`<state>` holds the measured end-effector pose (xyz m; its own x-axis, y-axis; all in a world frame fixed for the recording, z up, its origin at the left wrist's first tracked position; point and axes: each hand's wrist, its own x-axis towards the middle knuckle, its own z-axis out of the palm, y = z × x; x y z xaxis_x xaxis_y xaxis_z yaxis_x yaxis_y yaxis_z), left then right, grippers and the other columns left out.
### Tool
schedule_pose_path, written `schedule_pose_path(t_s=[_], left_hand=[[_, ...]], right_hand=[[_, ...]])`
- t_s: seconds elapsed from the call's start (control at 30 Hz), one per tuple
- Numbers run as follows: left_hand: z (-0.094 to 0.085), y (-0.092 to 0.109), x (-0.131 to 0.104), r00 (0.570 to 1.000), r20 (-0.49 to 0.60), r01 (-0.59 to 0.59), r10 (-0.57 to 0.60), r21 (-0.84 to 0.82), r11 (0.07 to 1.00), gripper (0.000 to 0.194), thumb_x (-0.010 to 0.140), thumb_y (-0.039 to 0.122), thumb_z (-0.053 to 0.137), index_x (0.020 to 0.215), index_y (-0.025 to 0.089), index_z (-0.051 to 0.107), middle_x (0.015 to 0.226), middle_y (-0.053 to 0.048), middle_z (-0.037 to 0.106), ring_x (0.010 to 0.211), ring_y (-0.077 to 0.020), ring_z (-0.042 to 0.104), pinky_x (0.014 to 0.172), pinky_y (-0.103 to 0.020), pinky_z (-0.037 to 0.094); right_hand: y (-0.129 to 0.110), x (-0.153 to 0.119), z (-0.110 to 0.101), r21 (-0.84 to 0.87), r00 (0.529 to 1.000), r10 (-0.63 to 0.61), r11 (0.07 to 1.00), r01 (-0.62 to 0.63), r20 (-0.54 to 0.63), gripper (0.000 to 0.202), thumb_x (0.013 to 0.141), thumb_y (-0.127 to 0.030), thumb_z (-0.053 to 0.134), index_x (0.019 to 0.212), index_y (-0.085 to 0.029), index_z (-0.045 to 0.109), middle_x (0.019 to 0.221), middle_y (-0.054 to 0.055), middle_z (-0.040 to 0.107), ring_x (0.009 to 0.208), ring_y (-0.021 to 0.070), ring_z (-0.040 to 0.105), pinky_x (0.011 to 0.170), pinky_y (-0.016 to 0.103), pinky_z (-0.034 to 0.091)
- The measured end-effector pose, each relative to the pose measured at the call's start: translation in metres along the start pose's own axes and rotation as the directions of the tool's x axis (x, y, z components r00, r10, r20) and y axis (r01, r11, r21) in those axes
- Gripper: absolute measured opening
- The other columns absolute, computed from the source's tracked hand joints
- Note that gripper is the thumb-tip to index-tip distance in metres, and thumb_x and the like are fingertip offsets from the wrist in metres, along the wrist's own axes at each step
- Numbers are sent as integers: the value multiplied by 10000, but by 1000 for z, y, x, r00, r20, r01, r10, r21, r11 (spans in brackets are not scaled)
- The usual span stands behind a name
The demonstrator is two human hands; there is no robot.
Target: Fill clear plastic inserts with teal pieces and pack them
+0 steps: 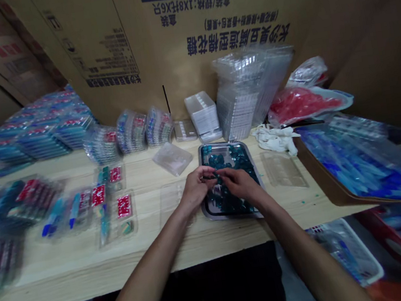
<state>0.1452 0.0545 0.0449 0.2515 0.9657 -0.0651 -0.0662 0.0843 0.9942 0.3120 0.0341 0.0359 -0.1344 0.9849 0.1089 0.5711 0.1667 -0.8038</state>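
My left hand and my right hand meet over a metal tray, fingertips almost touching. Both are closed in a pinch on a small dark teal piece, mostly covered by the fingers, so its kind is unclear. Many similar glossy teal pieces lie loose in the tray. Just left of the tray, partly behind my left wrist, is a flat clear plastic blister shell. Another clear shell rests to the tray's right.
Filled blister packs cover the table's left side, with stacks behind. Empty clear shells stand stacked at the back, against a large carton. White gloves and a box of blue plastic parts are on the right.
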Motion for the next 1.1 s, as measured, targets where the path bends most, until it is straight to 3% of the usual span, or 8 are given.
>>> schedule_pose_path(t_s=[0.13,0.27,0.37,0.5,0.57,0.7,0.93,1.1], left_hand=[[-4,-1,-2,997,-65,-36,30,-90,995,335,599,171,789,921,155,700,748,13,650,637,-97,564,605,-212,435],[-5,-3,-5,998,-63,14,-25,-155,988,358,580,214,839,911,143,721,703,11,657,635,-96,571,624,-213,442],[-5,-5,-6,994,-53,83,-96,-217,973,330,598,246,839,888,128,733,732,-14,686,599,-90,574,596,-214,448],[-10,-1,-2,956,-253,54,-149,-349,936,240,599,168,815,818,121,728,710,-15,690,575,-78,589,588,-192,462],[-16,5,-1,942,-291,41,-170,-403,914,225,619,126,795,832,120,724,732,-31,704,639,-101,640,647,-203,503],[-23,18,-7,969,-165,88,-182,-459,884,243,656,105,790,891,109,727,855,-82,735,809,-142,696,787,-229,535],[-16,18,-22,985,-149,16,-84,-410,912,375,592,146,844,953,157,743,895,-49,742,769,-114,664,716,-203,500],[-13,13,-29,979,-179,37,-101,-329,944,346,624,229,833,953,156,758,784,-35,730,685,-105,630,705,-218,488]], right_hand=[[-7,-1,7,432,986,155,887,-163,53,244,834,-311,515,951,-180,684,764,1,675,669,146,608,628,252,456],[-17,-5,9,617,980,178,762,-197,93,251,767,-401,628,885,-179,631,769,-12,637,660,124,577,635,249,459],[-24,-7,9,596,985,135,784,-172,106,199,749,-361,642,822,-191,570,692,-38,582,603,116,548,594,243,438],[-28,-11,4,483,995,20,873,-63,94,94,816,-295,558,843,-206,543,662,-39,559,591,131,557,581,248,434],[-27,-12,1,289,999,-37,957,24,39,90,845,-235,516,883,-199,589,719,-8,588,660,150,584,648,272,460],[-23,-10,2,-152,986,-79,987,57,-148,255,824,-106,485,942,-177,701,950,95,636,872,196,608,819,323,463],[-26,5,27,328,998,4,944,19,-69,175,862,-328,497,882,-187,599,683,-15,589,584,137,521,552,252,400],[-25,10,39,375,995,-1,926,40,-104,147,815,-356,541,810,-209,535,679,-27,579,606,134,529,575,255,408]])
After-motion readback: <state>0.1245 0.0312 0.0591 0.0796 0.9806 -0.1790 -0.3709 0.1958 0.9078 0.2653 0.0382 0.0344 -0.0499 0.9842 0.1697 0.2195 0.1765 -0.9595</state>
